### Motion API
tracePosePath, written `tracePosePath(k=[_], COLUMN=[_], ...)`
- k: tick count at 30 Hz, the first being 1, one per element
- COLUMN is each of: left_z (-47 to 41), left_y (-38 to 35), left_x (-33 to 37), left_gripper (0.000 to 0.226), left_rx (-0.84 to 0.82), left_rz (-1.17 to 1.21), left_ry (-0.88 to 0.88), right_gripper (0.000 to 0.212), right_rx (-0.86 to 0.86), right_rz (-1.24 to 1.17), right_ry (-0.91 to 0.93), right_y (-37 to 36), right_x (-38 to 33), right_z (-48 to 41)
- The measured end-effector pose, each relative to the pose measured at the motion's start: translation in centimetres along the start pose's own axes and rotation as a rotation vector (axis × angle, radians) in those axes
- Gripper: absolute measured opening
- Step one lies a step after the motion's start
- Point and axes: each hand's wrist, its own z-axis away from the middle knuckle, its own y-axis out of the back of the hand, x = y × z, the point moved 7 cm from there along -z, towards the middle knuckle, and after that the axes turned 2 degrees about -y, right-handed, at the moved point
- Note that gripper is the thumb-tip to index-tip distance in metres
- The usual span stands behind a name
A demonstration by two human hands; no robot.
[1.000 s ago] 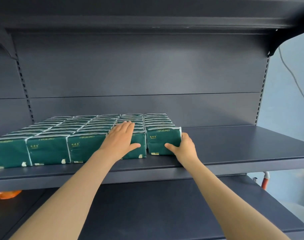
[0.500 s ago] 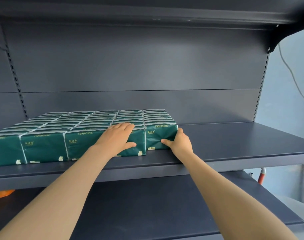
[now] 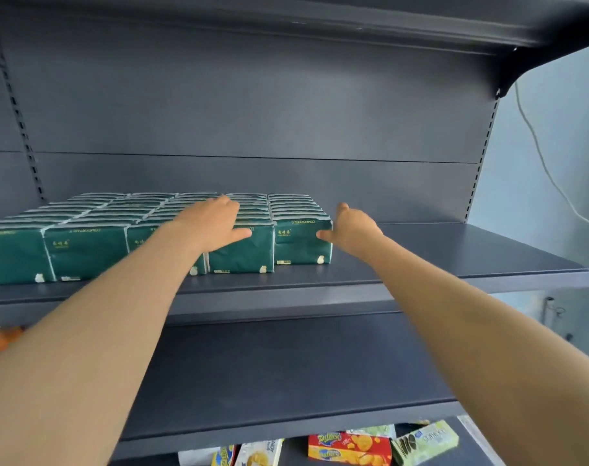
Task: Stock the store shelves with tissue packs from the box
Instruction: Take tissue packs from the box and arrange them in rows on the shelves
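Dark green tissue packs stand in several rows on the left half of the grey middle shelf. My left hand lies flat on top of the second row from the right, thumb down over the front pack. My right hand presses against the right side of the rightmost front pack; its thumb touches the pack's front face and its fingers are straight. This pack sits slightly further back than its neighbour. Neither hand holds anything.
The right half of the middle shelf is bare. Below it is a grey shelf, and under that lie snack boxes, one red and one light green. An orange item shows at far left. A white cable hangs right.
Both hands have slid further in over the packs. My right hand moved from the front corner to the side of the rightmost pack, which went back a little. The view dipped lower.
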Motion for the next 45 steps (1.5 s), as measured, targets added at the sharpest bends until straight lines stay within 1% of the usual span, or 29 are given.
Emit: tracePosePath(k=[4, 5, 7, 12, 17, 19, 22, 24, 29, 35, 41, 45], left_z=[3.5, 4.7, 7.2, 14.7, 22.1, 24.8, 28.2, 30.0, 34.0, 36.2, 36.9, 36.7], left_y=[4.5, 5.9, 8.6, 14.8, 18.7, 19.4, 19.6, 19.2, 16.0, 7.6, -4.2, -11.6], left_x=[-0.4, -0.6, -0.8, -0.1, 2.6, 3.7, 5.1, 5.7, 5.6, 4.1, -0.4, -1.9], left_gripper=[0.053, 0.049, 0.046, 0.049, 0.048, 0.046, 0.045, 0.044, 0.043, 0.046, 0.044, 0.041], left_rx=[0.072, 0.096, 0.144, 0.251, 0.34, 0.339, 0.288, 0.243, 0.126, -0.045, -0.189, -0.28], left_rz=[-0.07, -0.095, -0.156, -0.228, -0.226, -0.223, -0.215, -0.206, -0.147, -0.069, 0.029, 0.099], left_ry=[0.028, 0.035, 0.057, 0.149, 0.193, 0.216, 0.241, 0.247, 0.286, 0.25, 0.19, 0.099], right_gripper=[0.048, 0.047, 0.045, 0.041, 0.037, 0.034, 0.038, 0.042, 0.042, 0.048, 0.057, 0.059], right_rx=[-0.018, -0.01, 0.021, 0.107, 0.163, 0.181, 0.124, 0.09, 0.031, -0.123, -0.31, -0.449], right_rz=[0.4, 0.464, 0.518, 0.485, 0.481, 0.447, 0.337, 0.31, 0.268, 0.262, 0.277, 0.312], right_ry=[0.21, 0.242, 0.271, 0.303, 0.367, 0.409, 0.439, 0.454, 0.484, 0.458, 0.34, 0.197], right_y=[3.3, 4.2, 6.5, 11.9, 14.0, 14.4, 14.3, 14.0, 10.7, 3.0, -9.0, -18.4], right_x=[-1.8, -2.1, -2.6, -3.8, -4.3, -4.7, -5.2, -5.6, -6.6, -7.9, -9.1, -7.9], right_z=[3.3, 4.2, 6.2, 12.2, 18.5, 21.0, 24.7, 27.0, 30.8, 32.1, 30.5, 30.2])
